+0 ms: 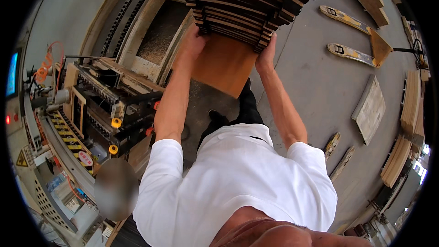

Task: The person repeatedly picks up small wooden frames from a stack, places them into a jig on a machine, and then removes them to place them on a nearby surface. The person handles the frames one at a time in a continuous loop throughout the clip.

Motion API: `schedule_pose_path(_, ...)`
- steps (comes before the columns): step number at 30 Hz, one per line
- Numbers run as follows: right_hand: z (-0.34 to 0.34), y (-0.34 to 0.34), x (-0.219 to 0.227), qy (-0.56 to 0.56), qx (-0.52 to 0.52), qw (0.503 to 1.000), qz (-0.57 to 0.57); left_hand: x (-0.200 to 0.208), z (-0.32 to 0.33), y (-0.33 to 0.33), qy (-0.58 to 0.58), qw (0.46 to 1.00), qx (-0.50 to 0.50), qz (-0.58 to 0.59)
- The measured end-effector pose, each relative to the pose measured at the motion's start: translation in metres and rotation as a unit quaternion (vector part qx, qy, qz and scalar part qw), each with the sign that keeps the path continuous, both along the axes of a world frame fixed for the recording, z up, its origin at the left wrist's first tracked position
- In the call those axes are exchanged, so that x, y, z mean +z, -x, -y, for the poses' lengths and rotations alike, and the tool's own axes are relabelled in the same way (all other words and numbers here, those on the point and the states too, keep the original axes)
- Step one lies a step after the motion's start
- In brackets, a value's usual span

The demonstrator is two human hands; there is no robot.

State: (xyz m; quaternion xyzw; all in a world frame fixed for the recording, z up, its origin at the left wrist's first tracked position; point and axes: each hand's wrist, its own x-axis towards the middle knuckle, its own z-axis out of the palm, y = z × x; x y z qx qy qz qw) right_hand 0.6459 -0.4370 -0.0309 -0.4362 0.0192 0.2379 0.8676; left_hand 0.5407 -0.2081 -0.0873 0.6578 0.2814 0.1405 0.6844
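In front of me rises a tall stack of dark-edged wooden boards [233,11], their ends stepped unevenly. At its near left corner my left hand [195,45] is closed on the edge of the lowest visible boards, with its fingertips hidden. My right hand [266,57] grips the near right corner, thumb along the side and the other fingers mostly out of sight. Between my wrists a flat orange-brown panel [224,66] juts from under the dark boards toward me.
A machine with rails and yellow knobs [116,122] stands close on my left, beside a wooden frame [157,66] with sawdust. On the right are a yellow pallet jack [380,48], a grey slab [369,110] and stacked light planks [410,105].
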Motion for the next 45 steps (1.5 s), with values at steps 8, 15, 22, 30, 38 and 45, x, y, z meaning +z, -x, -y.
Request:
schedule_pose_path(8, 0.011, 0.072, 0.018, 0.050, 0.017, 0.998, -0.022, 0.013, 0.009, 0.071, -0.057, 0.998, -0.014, 0.039)
schedule_pose_path(15, 0.080, -0.025, 0.189, 0.334, -0.142, 0.819, 0.445, 0.011, 0.028, 0.120, 0.038, 0.982, 0.181, 0.033)
schedule_pose_path(22, 0.019, -0.021, 0.469, 0.394, 0.008, 0.480, 0.784, -0.001, 0.110, 0.256, 0.174, 0.951, 0.251, 0.048)
schedule_pose_path(30, -0.042, -0.064, 0.434, 0.413, 0.194, 0.469, 0.756, 0.037, 0.121, 0.413, 0.146, 0.854, 0.478, 0.146)
schedule_pose_path(38, -0.004, 0.099, 0.464, 0.391, 0.031, 0.542, 0.743, 0.103, -0.103, 0.491, 0.124, 0.756, 0.597, 0.240)
schedule_pose_path(45, -0.055, 0.284, 0.372, 0.223, 0.271, 0.449, 0.822, 0.088, -0.230, 0.523, 0.214, 0.671, 0.623, 0.340)
